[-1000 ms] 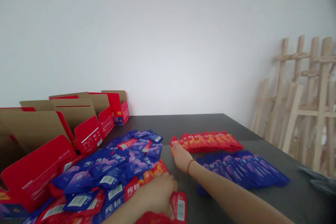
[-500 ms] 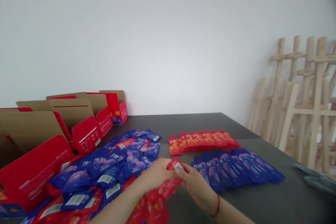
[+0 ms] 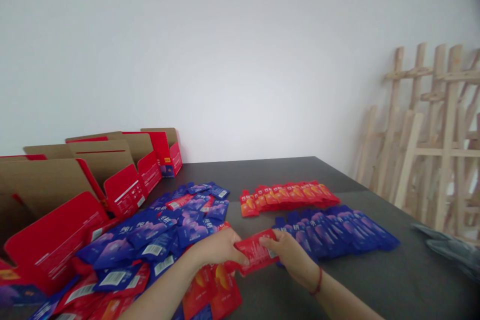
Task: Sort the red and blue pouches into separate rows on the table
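Note:
A red pouch (image 3: 258, 251) lies stretched between both hands, its printed back with a barcode turned up. My left hand (image 3: 221, 249) pinches its left end, and my right hand (image 3: 291, 254) grips its right end, thumb on top. Below and left of my hands spreads a loose heap of blue pouches (image 3: 148, 232) and red pouches (image 3: 225, 292). Beyond the hands, a row of overlapping red pouches (image 3: 288, 195) lies face up. Right of my right hand, overlapping blue pouches (image 3: 348, 232) form a second row.
Open red cardboard boxes (image 3: 123, 190) line the left side of the dark table (image 3: 225, 172). A white wall (image 3: 240, 60) stands behind. Wooden easels (image 3: 446, 145) lean at the right, and grey plastic (image 3: 450, 247) lies near the right edge.
The red pouch has turned from steeply slanted to nearly level. My right hand has moved right and slightly up, to the pouch's right end; the left hand holds the other end.

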A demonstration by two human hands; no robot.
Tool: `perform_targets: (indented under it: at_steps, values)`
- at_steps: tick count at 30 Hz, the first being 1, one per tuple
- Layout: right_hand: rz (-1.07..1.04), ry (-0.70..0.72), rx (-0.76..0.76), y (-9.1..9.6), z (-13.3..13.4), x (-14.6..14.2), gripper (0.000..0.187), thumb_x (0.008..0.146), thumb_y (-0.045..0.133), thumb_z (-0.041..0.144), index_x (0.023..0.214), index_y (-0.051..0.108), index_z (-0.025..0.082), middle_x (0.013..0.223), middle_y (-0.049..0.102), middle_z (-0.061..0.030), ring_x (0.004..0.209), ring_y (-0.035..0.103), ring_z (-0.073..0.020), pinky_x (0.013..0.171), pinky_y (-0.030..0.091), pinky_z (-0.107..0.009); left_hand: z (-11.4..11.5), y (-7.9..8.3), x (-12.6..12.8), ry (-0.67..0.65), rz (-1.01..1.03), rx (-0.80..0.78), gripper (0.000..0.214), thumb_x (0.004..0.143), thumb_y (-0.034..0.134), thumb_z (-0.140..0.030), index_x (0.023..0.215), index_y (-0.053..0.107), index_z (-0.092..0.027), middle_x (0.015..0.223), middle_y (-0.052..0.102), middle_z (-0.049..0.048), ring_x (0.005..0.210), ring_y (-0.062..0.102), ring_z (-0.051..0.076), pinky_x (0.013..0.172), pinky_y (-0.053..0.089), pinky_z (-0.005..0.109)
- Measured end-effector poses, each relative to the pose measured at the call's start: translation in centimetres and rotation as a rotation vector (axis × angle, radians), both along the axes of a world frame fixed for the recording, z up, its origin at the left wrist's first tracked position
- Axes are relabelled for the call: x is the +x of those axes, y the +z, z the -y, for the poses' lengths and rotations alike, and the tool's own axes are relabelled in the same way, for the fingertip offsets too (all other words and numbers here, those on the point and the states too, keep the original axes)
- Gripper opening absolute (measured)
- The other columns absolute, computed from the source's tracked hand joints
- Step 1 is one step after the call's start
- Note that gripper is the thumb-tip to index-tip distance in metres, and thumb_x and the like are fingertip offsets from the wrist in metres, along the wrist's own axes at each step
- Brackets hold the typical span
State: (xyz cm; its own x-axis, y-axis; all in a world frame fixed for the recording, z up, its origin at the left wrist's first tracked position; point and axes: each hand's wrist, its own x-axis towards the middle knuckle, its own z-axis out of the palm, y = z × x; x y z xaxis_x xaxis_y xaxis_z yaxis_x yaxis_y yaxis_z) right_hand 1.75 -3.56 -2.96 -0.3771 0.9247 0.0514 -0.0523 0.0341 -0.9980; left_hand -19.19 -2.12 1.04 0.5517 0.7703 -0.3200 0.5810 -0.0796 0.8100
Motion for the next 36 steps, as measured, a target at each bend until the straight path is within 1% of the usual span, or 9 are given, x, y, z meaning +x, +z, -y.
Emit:
perform_targets:
  at_steps: [5,11,17,22,26,29,32,34,36]
  values:
    - [-0.185,-0.015,-0.070,-1.0,0.0,1.2,0.022,0.083,0.058,0.041,0.082,0.066,0.020,0.074,0.072,-0.0054,0.067,0.069,-0.0228,0.069,0.055,-0.038,-0.2,1.1,-0.9,-0.075,0.001,-0.012,0.023,0.069,0.062,-0.036,0.054,0.062,-0.018,0.045,0.053,-0.0038,0.043,0.043,0.010,0.044,0.030,0.021]
    - [-0.198,0.074,-0.102,-1.4,0.8,1.6,0.024,0.089,0.052,0.037,0.095,0.067,0.020,0.080,0.073,-0.0075,0.084,0.070,-0.0253,0.076,0.056,-0.042,-0.3,1.6,-1.3,-0.137,0.042,0.020,0.026,0.072,0.059,-0.033,0.051,0.055,-0.019,0.047,0.051,-0.0046,0.044,0.042,0.010,0.047,0.030,0.022]
    - [-0.371,0.093,-0.236,-1.0,1.7,0.7,0.021,0.082,0.065,0.033,0.092,0.070,0.016,0.082,0.074,-0.0080,0.082,0.070,-0.0246,0.078,0.057,-0.040,-0.1,0.9,-1.0,-0.065,-0.021,-0.012,0.022,0.063,0.072,-0.040,0.067,0.069,-0.018,0.051,0.049,-0.0064,0.048,0.039,0.009,0.046,0.026,0.022]
    - [-0.335,0.109,-0.229,-1.3,1.6,0.7,0.022,0.083,0.065,0.036,0.092,0.072,0.017,0.084,0.074,-0.0076,0.076,0.070,-0.0206,0.069,0.057,-0.032,-0.1,0.5,-0.9,-0.172,0.083,-0.032,0.023,0.071,0.066,-0.038,0.080,0.074,-0.018,0.051,0.049,-0.0054,0.048,0.040,0.010,0.048,0.029,0.022]
    - [-0.237,0.065,-0.140,-0.9,1.5,1.1,0.028,0.085,0.061,0.040,0.095,0.071,0.016,0.082,0.074,-0.0080,0.079,0.070,-0.0241,0.073,0.056,-0.037,-0.6,0.1,-1.2,-0.162,0.033,0.012,0.022,0.073,0.062,-0.034,0.079,0.072,-0.016,0.051,0.048,-0.0053,0.047,0.040,0.010,0.048,0.029,0.021]
    - [-0.049,-0.046,0.064,0.3,0.7,1.6,0.030,0.088,0.056,0.039,0.102,0.071,0.017,0.090,0.075,-0.0088,0.090,0.069,-0.0274,0.084,0.054,-0.043,-1.5,-0.6,-1.2,0.002,-0.076,0.201,0.020,0.075,0.053,-0.027,0.072,0.068,-0.015,0.055,0.052,-0.0036,0.050,0.043,0.011,0.050,0.031,0.022]
    - [0.484,-0.147,0.588,1.3,-1.2,1.4,0.034,0.092,0.046,0.026,0.120,0.062,0.016,0.115,0.069,-0.0109,0.108,0.063,-0.0245,0.096,0.049,-0.040,-2.4,-1.2,-1.1,0.202,-0.190,0.430,0.025,0.075,0.042,-0.017,0.077,0.068,-0.016,0.069,0.064,0.0002,0.062,0.053,0.014,0.057,0.034,0.022]
    - [0.871,-0.133,0.940,1.4,-3.1,0.4,0.041,0.091,0.043,0.015,0.129,0.055,0.013,0.127,0.061,-0.0124,0.117,0.057,-0.0218,0.101,0.045,-0.037,-2.6,-1.5,-0.9,0.259,-0.261,0.505,0.026,0.075,0.040,-0.014,0.079,0.066,-0.017,0.075,0.067,0.0017,0.068,0.057,0.015,0.060,0.035,0.022]
    - [1.066,-0.081,1.098,1.0,-5.4,-1.2,0.047,0.085,0.045,0.007,0.131,0.052,0.011,0.133,0.057,-0.0136,0.123,0.052,-0.0215,0.105,0.041,-0.036,-2.5,-1.7,-0.8,0.268,-0.321,0.545,0.023,0.076,0.041,-0.014,0.077,0.064,-0.018,0.076,0.067,0.0020,0.069,0.058,0.015,0.060,0.034,0.023]
